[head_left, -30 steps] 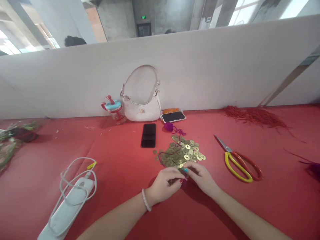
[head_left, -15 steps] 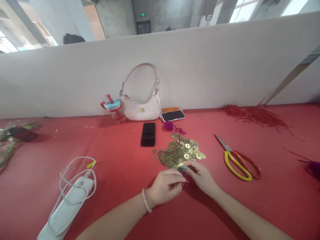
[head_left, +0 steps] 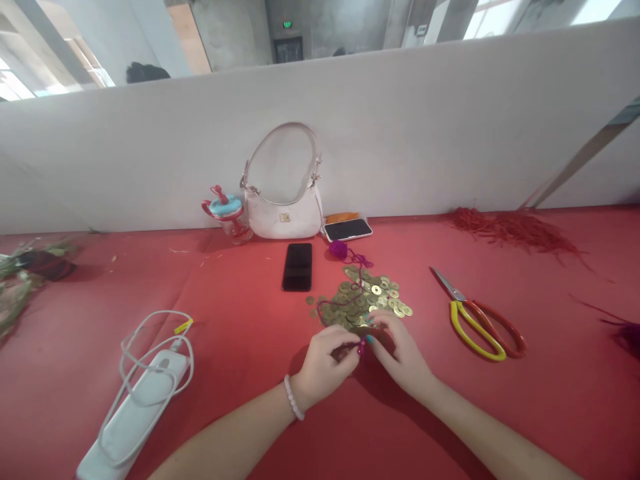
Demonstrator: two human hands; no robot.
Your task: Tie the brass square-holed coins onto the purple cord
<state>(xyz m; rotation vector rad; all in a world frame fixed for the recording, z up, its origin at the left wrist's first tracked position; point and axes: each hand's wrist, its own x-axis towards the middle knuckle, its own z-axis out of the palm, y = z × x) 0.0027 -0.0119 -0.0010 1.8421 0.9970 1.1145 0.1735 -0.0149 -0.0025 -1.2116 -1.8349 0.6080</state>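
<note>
A heap of brass coins with holes lies on the red cloth in the middle. A purple cord runs from a small purple ball over the heap down to my hands. My left hand, with a bead bracelet at the wrist, is curled shut and pinches coins on the cord at the near edge of the heap. My right hand meets it fingertip to fingertip, fingers pressed together on the same cord. What lies between the fingertips is mostly hidden.
Yellow and red scissors lie to the right. A black phone, a second phone, a white handbag and a cup stand behind. A white power bank with cable lies left. Red tassel threads are far right.
Both hands have shifted slightly up toward the coin heap and stay pinched together. Nothing else on the cloth has moved.
</note>
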